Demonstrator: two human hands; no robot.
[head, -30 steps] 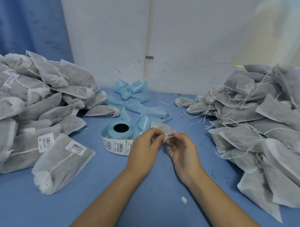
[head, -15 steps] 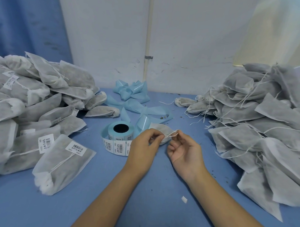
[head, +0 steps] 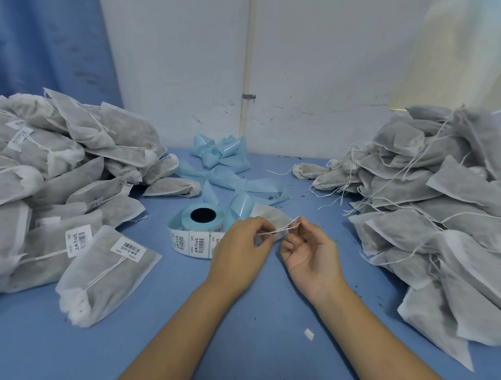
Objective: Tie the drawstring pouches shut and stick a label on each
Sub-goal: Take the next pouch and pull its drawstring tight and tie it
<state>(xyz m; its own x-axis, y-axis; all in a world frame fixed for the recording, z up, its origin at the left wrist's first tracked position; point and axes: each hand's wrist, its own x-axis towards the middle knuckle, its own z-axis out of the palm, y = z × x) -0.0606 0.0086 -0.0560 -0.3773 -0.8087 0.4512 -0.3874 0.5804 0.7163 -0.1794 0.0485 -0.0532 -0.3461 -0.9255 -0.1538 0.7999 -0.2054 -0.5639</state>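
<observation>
A small grey fabric pouch (head: 271, 216) lies on the blue table just beyond my hands, partly hidden behind my left hand. Its white drawstring (head: 282, 229) runs taut between both hands. My left hand (head: 241, 246) pinches one end near the pouch mouth. My right hand (head: 309, 248), palm up, pinches the other end at its raised fingertips. The label roll (head: 202, 225) stands just left of my left hand, its strip of barcode labels trailing toward me.
A heap of labelled pouches (head: 59, 189) fills the left side, one lying nearest (head: 107, 273). A heap of pouches with loose strings (head: 441, 210) fills the right. Spent blue backing tape (head: 224, 166) lies by the wall. A white scrap (head: 309, 334) lies near my right forearm.
My right hand has drawn the string up and to the right, away from my left hand, so a longer stretch of it shows. My left hand has stayed at the pouch.
</observation>
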